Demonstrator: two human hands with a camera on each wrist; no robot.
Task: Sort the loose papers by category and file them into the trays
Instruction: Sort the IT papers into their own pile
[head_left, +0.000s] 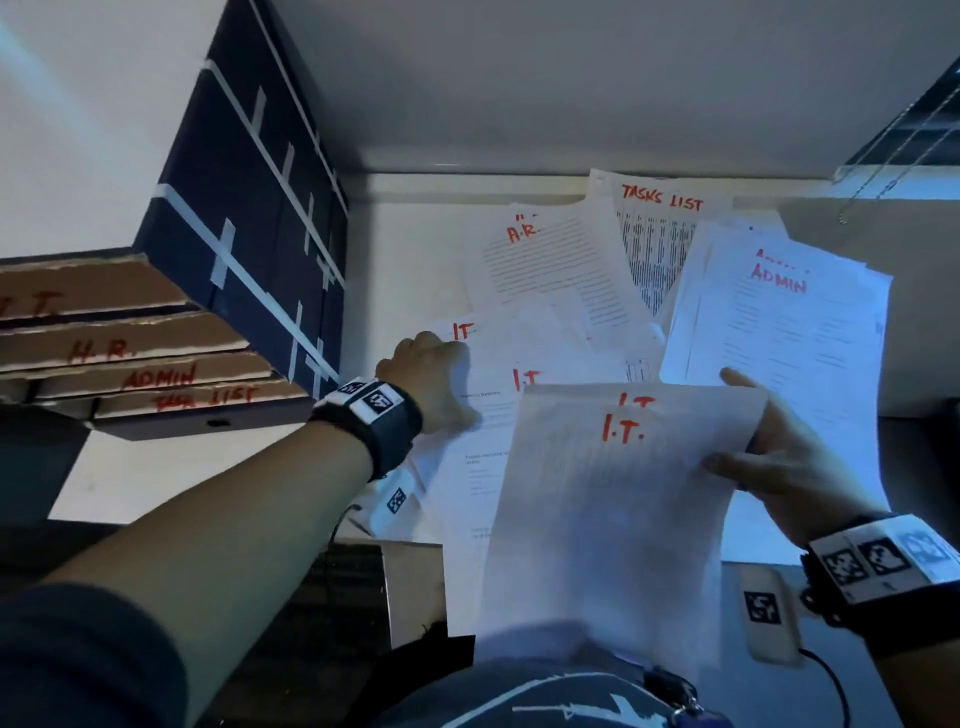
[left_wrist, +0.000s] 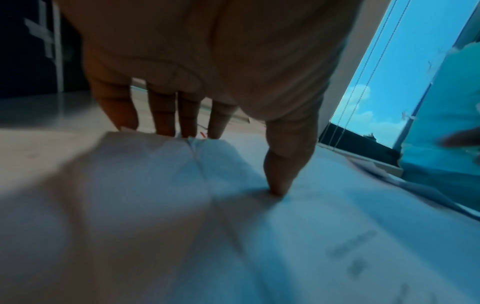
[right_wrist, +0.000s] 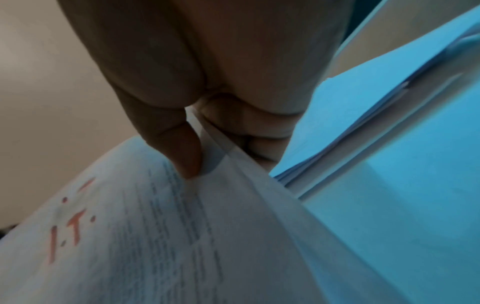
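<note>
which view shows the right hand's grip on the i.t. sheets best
The right wrist view: the thumb presses the top of the I.T. sheets with fingers underneath, pinching their edge. The head view shows the right hand holding their right edge from farther off. The left wrist view catches only a blur.

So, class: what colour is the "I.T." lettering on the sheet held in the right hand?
Red, on the I.T. sheet; clearest in the head view.

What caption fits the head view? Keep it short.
Right hand lifts I.T. sheets; left hand reaches another.

White desk (head_left: 415, 234), loose papers (head_left: 561, 270) spread over it, stacked trays (head_left: 156, 364)
</note>
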